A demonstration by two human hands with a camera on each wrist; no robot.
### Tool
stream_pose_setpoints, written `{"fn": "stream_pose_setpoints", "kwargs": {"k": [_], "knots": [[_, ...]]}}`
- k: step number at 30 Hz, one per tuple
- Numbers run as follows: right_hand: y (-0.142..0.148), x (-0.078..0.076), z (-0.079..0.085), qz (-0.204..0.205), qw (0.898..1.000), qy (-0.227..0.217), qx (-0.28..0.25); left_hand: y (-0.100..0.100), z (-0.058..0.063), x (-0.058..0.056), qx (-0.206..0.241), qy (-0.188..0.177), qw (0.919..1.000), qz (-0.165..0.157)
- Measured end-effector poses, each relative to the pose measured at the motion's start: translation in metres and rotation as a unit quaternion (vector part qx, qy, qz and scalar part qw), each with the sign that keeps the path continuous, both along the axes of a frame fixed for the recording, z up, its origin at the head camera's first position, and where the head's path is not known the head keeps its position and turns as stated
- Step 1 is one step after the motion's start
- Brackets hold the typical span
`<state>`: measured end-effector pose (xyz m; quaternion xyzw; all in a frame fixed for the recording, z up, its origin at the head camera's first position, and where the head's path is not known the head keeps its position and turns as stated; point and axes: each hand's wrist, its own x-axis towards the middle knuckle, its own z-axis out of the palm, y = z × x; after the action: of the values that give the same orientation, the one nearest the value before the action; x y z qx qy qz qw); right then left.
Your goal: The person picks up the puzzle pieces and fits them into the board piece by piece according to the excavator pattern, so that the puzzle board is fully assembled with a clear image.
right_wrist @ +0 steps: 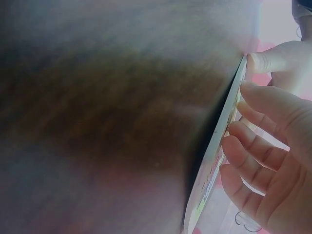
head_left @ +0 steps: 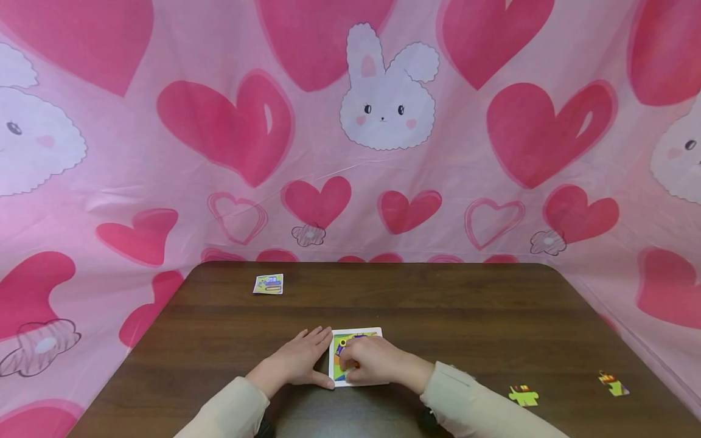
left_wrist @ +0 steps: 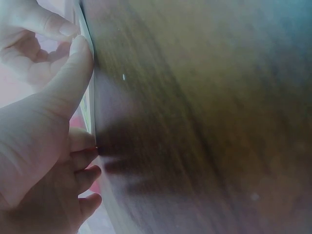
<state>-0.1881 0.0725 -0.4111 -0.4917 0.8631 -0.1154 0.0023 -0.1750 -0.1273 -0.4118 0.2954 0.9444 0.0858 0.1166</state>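
"Head view, quick. Where's the main item?"

"Framed puzzle board point(head_left: 350, 331), near side of the counter point(head_left: 465, 310), between the 2 hands. White border, coloured picture inside, partly covered."

"Left hand point(head_left: 300, 359)?"

"Spread. Fingers at the board's left edge, thumb at the near-left corner. Left wrist view agrees: thumb on the edge, nothing pinched. Reads as bracing."

"Right hand point(head_left: 378, 360)?"

"Over the picture, fingers bent, tips down toward it. Right wrist view shows those fingers slightly apart, at the board. Piece pinched under them? Cannot tell, the hand covers it."

"Loose stuff?"

"2 pieces off to the right, well apart: yellow-green piece point(head_left: 524, 396) just beside the right sleeve point(head_left: 465, 395), red-and-yellow piece point(head_left: 614, 384) farther out. Neither touched. Picture card point(head_left: 268, 284) lies far left, well apart from the board, shows what looks like a vehicle."

"Step?"

"My judgement: seating or pressing a piece into the board, left hand steadying. Probably unfinished, with 2 pieces out."

"Next move calls for what?"

"Likely: get whatever is under the right fingers level with its surroundings, border braced so nothing slides. After that, maybe a reach right for the yellow-green piece, turned to match its gap. Gap itself hidden, so fit is a guess."
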Motion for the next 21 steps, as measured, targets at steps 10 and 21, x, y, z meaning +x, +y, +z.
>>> {"fn": "stream_pose_setpoints", "kwargs": {"k": [10, 21], "knots": [[0.030, 0.001, 0.016, -0.019, 0.997, -0.048, -0.051, 0.001, 0.002, 0.001, -0.003, -0.012, 0.9999, 0.009], [0.093, 0.005, 0.033, -0.090, 0.988, -0.079, -0.096, 0.002, 0.003, 0.002, -0.010, -0.017, 0.9997, 0.013]]}}
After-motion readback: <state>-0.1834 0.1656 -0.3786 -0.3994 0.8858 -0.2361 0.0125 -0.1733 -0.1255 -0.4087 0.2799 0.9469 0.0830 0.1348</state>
